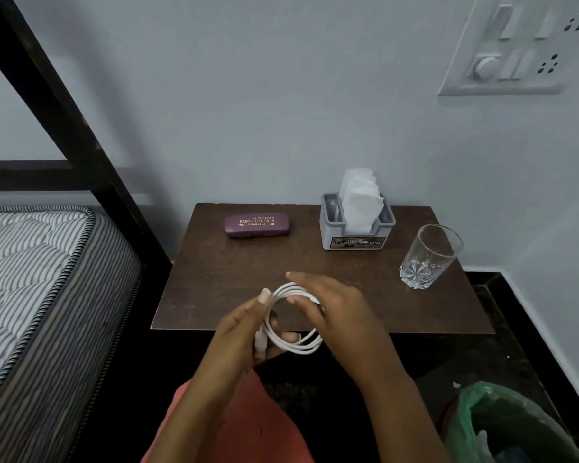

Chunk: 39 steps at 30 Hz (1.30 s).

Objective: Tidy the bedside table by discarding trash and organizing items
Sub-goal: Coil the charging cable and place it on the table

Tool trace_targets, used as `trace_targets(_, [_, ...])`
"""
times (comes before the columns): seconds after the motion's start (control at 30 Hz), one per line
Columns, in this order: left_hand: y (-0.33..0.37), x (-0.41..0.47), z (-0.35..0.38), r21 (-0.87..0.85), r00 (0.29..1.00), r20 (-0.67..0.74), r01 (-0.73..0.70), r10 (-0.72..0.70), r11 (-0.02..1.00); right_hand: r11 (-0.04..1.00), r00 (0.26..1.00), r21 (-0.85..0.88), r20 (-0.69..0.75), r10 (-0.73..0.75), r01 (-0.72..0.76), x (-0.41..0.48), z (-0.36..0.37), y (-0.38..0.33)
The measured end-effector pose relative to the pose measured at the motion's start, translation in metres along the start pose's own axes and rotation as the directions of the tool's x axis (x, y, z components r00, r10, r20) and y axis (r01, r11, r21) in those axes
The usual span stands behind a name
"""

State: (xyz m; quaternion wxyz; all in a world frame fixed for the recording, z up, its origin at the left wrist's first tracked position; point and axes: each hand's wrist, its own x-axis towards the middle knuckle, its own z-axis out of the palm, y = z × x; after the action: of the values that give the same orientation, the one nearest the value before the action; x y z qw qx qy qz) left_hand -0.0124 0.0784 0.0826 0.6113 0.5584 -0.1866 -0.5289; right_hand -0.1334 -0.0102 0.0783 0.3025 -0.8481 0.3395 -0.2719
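dark brown wooden surface (214,279), back edge against the wall. back left: purple spectacle case (256,224), closed, flat, gold lettering up. back right of centre: grey tissue holder (355,233), white tissues (360,198) standing out of it. right, apart from holder: clear glass (427,259), on its base.

Glass (427,259) right of tissue holder (356,233)

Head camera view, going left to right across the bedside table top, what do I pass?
Purple glasses case → grey tissue holder → drinking glass. The white cable, held by the left hand and right hand, overlaps the case's span, so it is left out.
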Motion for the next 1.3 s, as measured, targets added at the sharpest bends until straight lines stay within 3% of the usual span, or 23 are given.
trace_targets(0.17, [0.000, -0.002, 0.010, 0.037, 0.997, -0.066, -0.040, 0.043, 0.998, 0.940, 0.965, -0.293, -0.143, -0.221, 0.172, -0.001, 0.006, -0.003])
trace_targets(0.3, [-0.006, -0.002, 0.012, 0.128, 0.984, -0.151, -0.072, 0.091, 0.989, 0.877, 0.941, -0.444, -0.178, -0.287, 0.184, -0.002, 0.008, 0.001])
trace_targets(0.37, [-0.009, 0.000, 0.008, 0.415, 0.944, -0.201, -0.159, 0.261, 0.896, 0.877, 0.942, -0.450, -0.190, -0.276, 0.167, -0.003, 0.011, 0.001])
trace_targets(0.43, [-0.009, 0.000, 0.004, 0.692, 0.877, -0.171, -0.217, 0.449, 0.688, 0.865, 0.937, -0.476, -0.202, -0.286, 0.161, -0.004, 0.015, -0.001])
trace_targets(0.47, [-0.008, 0.000, 0.003, 0.742, 0.857, -0.146, -0.234, 0.493, 0.628, 0.861, 0.932, -0.484, -0.217, -0.290, 0.156, -0.004, 0.016, -0.002])
trace_targets(0.5, [-0.007, -0.001, 0.004, 0.745, 0.854, -0.134, -0.249, 0.503, 0.619, 0.863, 0.927, -0.485, -0.240, -0.288, 0.142, -0.004, 0.016, -0.003])
trace_targets(0.63, [-0.003, -0.003, 0.009, 0.587, 0.878, -0.180, -0.267, 0.445, 0.764, 0.875, 0.915, -0.481, -0.327, -0.235, 0.053, -0.003, 0.016, -0.005])
trace_targets(0.7, [-0.006, -0.003, 0.009, 0.616, 0.858, -0.174, -0.288, 0.483, 0.734, 0.883, 0.918, -0.468, -0.329, -0.223, 0.047, -0.003, 0.018, -0.006])
trace_targets(0.83, [-0.012, -0.003, -0.006, 0.632, 0.868, -0.136, -0.295, 0.477, 0.717, 0.986, 0.895, -0.159, -0.444, -0.036, -0.039, 0.001, 0.004, -0.002])
trace_targets(0.9, [-0.011, -0.002, -0.017, 0.595, 0.892, -0.124, -0.284, 0.435, 0.752, 0.992, 0.853, -0.106, -0.522, 0.007, -0.073, 0.002, -0.007, 0.007])
trace_targets(1.03, [-0.006, 0.000, -0.015, 0.385, 0.954, -0.086, -0.233, 0.286, 0.893, 0.996, 0.892, -0.067, -0.451, 0.021, -0.057, 0.002, -0.005, 0.017])
trace_targets(1.1, [-0.004, 0.000, -0.003, 0.320, 0.971, -0.013, -0.223, 0.240, 0.921, 1.000, 0.929, -0.019, -0.369, 0.012, -0.020, 0.004, 0.002, 0.019])
trace_targets(1.17, [-0.006, 0.001, 0.006, 0.254, 0.976, 0.014, -0.216, 0.220, 0.943, 0.995, 0.956, -0.097, -0.290, -0.036, 0.008, 0.006, 0.007, 0.020])
trace_targets(1.3, [-0.008, 0.002, 0.008, 0.183, 0.973, 0.032, -0.230, 0.228, 0.956, 0.998, 0.945, -0.066, -0.327, -0.013, -0.009, 0.003, 0.006, 0.012])
